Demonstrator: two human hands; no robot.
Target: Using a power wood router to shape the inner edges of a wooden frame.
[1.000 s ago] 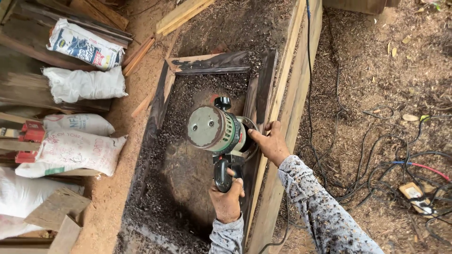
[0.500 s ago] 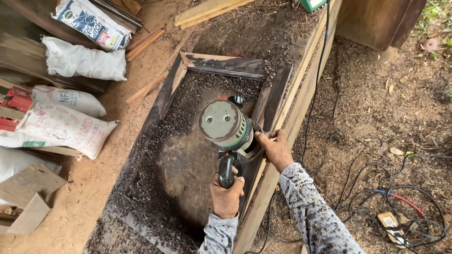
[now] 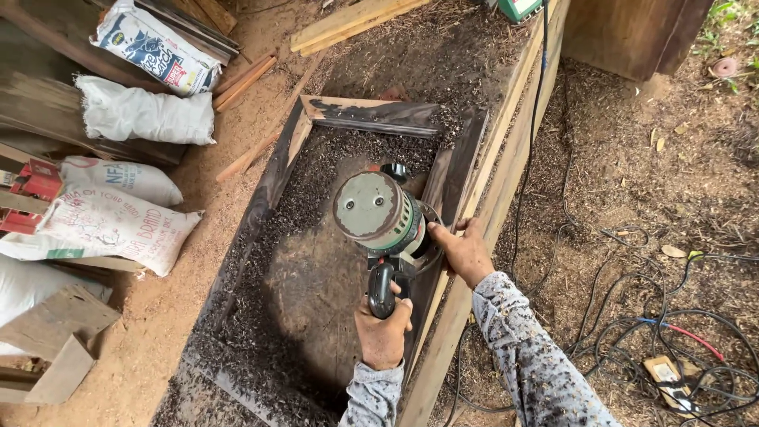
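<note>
A green and grey electric router (image 3: 378, 215) stands on the right rail of a dark wooden frame (image 3: 371, 115) lying flat on a workbench. My left hand (image 3: 383, 330) is shut on the router's black near handle. On the right, my right hand (image 3: 466, 249) presses against the router's base and the frame rail (image 3: 458, 170). The router's far black knob shows behind its round top. Dark wood shavings (image 3: 316, 170) cover the board inside the frame.
Filled white sacks (image 3: 118, 213) and planks lie on the sawdust floor at left. Loose boards (image 3: 348, 20) rest at the bench's far end. A black cord (image 3: 541, 103) runs along the bench edge, and tangled cables (image 3: 632, 332) lie on the dirt at right.
The view has shifted, so the frame and router sit lower and more to the right. Both hands keep their hold, and the router stays on the right rail.
</note>
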